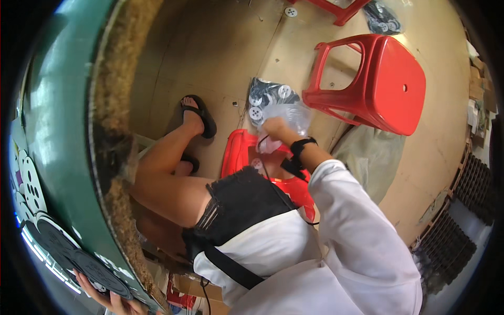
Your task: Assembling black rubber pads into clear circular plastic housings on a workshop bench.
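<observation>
R hand (274,127) reaches down to the floor, fingers pinched on the mouth of a clear plastic bag (290,115) that lies on the floor by a pile of round white button-like discs on dark sheets (266,94), just left of the red stool (386,84). L hand (113,302) sits at the low edge of the green table (63,157), fingers curled under a dark round mat (100,273). Best, I'd judge, to keep the bag's mouth gathered & lift slow w/ the wrist steady so nothing spills
</observation>
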Demonstrator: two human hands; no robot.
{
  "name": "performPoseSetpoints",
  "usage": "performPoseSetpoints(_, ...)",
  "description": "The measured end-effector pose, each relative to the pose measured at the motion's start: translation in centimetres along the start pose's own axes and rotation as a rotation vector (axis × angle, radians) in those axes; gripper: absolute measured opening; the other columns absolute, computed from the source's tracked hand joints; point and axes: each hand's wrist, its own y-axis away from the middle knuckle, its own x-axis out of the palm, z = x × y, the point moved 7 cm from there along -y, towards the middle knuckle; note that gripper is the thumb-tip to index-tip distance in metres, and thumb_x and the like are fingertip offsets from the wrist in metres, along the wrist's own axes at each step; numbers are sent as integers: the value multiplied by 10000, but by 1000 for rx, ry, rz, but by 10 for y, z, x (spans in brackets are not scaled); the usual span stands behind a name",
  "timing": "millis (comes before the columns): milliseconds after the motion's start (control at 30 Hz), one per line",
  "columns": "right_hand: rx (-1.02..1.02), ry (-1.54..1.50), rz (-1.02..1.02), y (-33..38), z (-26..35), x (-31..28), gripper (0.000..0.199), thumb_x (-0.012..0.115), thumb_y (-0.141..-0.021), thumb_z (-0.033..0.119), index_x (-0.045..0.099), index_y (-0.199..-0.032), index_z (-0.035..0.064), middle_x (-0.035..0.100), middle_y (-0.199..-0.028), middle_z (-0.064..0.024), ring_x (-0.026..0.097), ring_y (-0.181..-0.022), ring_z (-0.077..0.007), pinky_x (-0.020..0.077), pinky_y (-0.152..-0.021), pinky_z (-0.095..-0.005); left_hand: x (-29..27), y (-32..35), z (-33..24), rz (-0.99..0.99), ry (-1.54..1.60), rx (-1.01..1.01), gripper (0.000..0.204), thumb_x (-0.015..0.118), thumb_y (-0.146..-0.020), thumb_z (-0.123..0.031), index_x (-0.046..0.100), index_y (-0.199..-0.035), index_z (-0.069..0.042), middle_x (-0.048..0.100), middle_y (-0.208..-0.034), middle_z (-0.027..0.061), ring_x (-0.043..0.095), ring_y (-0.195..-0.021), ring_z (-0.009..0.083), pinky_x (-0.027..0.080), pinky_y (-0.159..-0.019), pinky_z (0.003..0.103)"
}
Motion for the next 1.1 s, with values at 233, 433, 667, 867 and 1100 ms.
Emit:
performPoseSetpoints(233, 334, -599, -673, 143, -173, -85, 267, 698, -759, 217, 632, -928, 20, 602, -659, -131, 543, -568, -254, 431, -562, -361, -6, -11, -1, -37, 107, 90, 384, 366, -953, -375, 503, -1295, -268, 314, -1452, 174, 320, -1323, 399, 253, -1072, 577)
performPoseSetpoints(433, 315, -894, -910, 207, -162, -106, 451, 716, -727, 75, 566, -1152, 51, 588, -843, -82, 567, -743, -180, 470, -682, -319, -11, -17, -11, -45, 55, 87, 367, 412, -948, -335, 518, -1271, -194, 313, -1436, 202, 334, -1307, 411, 290, -1048, 568)
performPoseSetpoints(667, 270, -612, -845, 218, -130, -106, 463, 702, -702, 38, 541, -1136, 31, 561, -1017, -146, 578, -930, -307, 486, -818, -376, -13, -18, -22, -26, 5, 88, 355, 467, -943, -288, 535, -1241, -109, 313, -1418, 234, 351, -1288, 424, 333, -1020, 558)
performPoseSetpoints(867, 482, -806, -814, 243, -147, -31, 297, 606, -811, 128, 572, -1080, 6, 587, -740, -198, 585, -709, -341, 458, -672, -405, -12, -18, -40, 6, -67, 128, 352, 513, -938, -247, 550, -1217, -35, 312, -1402, 262, 365, -1272, 436, 370, -996, 549)
performPoseSetpoints(1100, 699, -842, -623, 365, -167, 100, 305, 672, -758, 176, 626, -1014, 17, 579, -694, -152, 582, -656, -279, 459, -621, -367, -12, -35, -48, -139, 154, 35, 423, 509, -931, -402, 526, -1248, -122, 207, -1450, 283, 307, -1307, 453, 323, -996, 620)
